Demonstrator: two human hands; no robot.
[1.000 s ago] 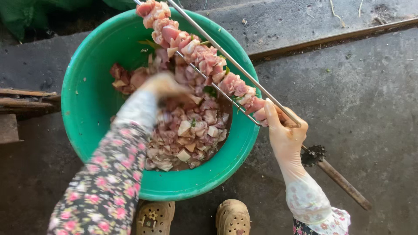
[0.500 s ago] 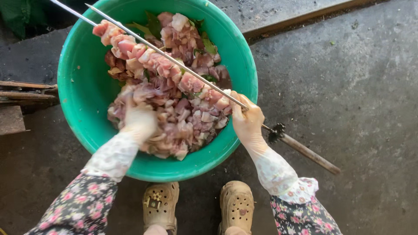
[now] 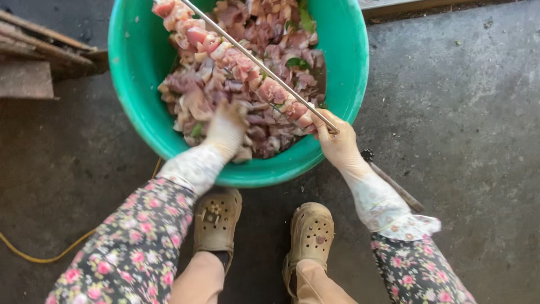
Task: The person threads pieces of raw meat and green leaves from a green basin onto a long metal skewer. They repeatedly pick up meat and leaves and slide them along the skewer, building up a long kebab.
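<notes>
Gripping: skewer (image 3: 253, 59) clasped tight by right hand (image 3: 337, 143) | left hand (image 3: 225, 132) curled into meat (image 3: 253, 112), grasp unclear | basin (image 3: 135, 101) holds meat

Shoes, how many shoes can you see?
2. The left shoe stands below the green basin, under the left hand. The right shoe stands beside it, below the right hand. Both are tan clogs on the concrete floor.

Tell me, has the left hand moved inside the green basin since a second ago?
Yes. The left hand slid from the middle of the meat toward the near rim of the green basin.
</notes>
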